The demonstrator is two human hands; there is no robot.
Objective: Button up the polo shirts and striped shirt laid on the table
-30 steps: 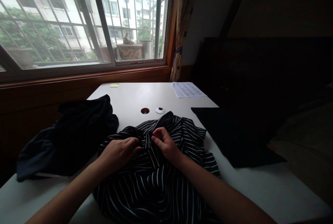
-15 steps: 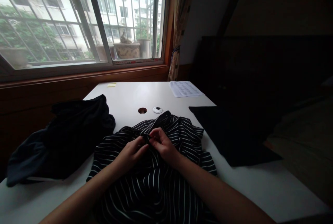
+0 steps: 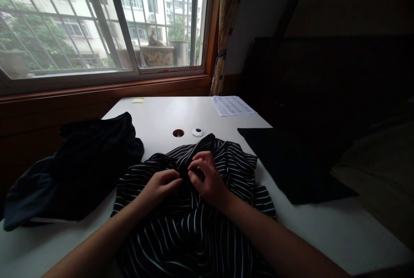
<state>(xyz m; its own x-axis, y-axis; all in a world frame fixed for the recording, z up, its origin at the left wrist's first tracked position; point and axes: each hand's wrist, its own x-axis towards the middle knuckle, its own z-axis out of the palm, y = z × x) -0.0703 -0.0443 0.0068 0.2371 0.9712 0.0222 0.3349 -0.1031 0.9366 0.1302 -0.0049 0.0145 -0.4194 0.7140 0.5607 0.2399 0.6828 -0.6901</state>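
Note:
A black shirt with white stripes [image 3: 194, 230] lies spread and rumpled in front of me, its collar end pointing away. My left hand [image 3: 163, 183] pinches the dark edge of the shirt's front, thumb and fingers together. Just beside it, my right hand [image 3: 207, 179] has its thumb and index finger closed at the same dark strip, the other fingers loosely curled and raised. The spot between the fingertips is dark, so any button there cannot be made out.
A heap of dark clothing [image 3: 93, 170] lies on the left of the white table [image 3: 155, 114]. A flat black cloth [image 3: 291, 166] hangs over the right edge. Farther back are a cable hole [image 3: 178, 133], its white cover [image 3: 197, 132], printed papers [image 3: 233, 105] and a yellow note [image 3: 138, 100].
My hands have drawn slightly apart at the shirt's dark edge, and my right hand's upper fingers have lifted and spread. The whole view has shifted a little.

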